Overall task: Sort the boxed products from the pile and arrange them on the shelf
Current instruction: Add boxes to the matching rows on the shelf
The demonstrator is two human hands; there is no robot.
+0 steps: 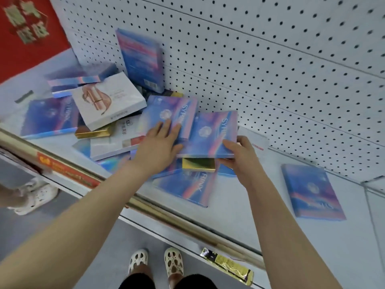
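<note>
The fingers (166, 127) of the left hand (158, 146) lie straight and slightly spread, flat on a blue-and-pink SYHINX box (166, 110) near the middle of the pile. Starting from the far left, a red sign (27, 32) with gold characters hangs beside the white pegboard (270, 69) that backs the shelf (260, 197). Below it another blue box (49, 117) lies flat near the shelf's gold front rail (166, 213), with a white box (108, 101) showing a pinkish figure tilted over its corner and over a gold box (93, 132). Behind them one blue box (140, 59) leans upright against the pegboard. Further white and holographic boxes lie jumbled under the left hand, too overlapped to count.

Just right of that hand, the right hand (239, 157) grips the near right corner of a second blue SYHINX box (214, 132), thumb on top and fingers curled beneath, holding it raised above a small gold box (199, 164) and a blue box (183, 188) lying flat at the shelf front. A white card (258, 140) lies behind the right hand. Well apart, farther right, a lone blue box (310, 190) lies flat on the bare shelf. On the floor below, a black-and-gold packet (227, 265) lies near the person's perforated white shoes (156, 261); another person's white shoe (35, 197) shows at the left edge.
</note>
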